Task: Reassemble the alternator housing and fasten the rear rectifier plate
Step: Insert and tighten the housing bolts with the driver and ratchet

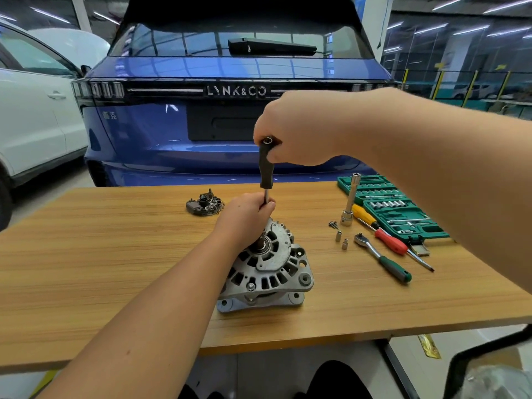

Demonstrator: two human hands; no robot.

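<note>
Head view of a wooden workbench (115, 254) with an alternator (267, 269) standing near its front edge, rear housing face upward. Left hand (244, 217) sits over the far upper side of the alternator, its fingers curled around the thin metal shaft of a black-handled driver (266, 165) held upright above the housing. Right hand (296, 131) grips the top of the driver's handle from the right, fingers wrapped round it. Rectifier plate (204, 204) lies apart on the bench, behind and left of the alternator. To the right lie two small sockets (341, 239), loose screws (333, 224), an upright extension socket (349, 203), a ratchet with green grip (383, 259), and a red-and-yellow screwdriver (385, 234) beside an open green socket set case (397, 208). Behind the bench stands a blue car (230, 82) marked LYNK&CO.
</note>
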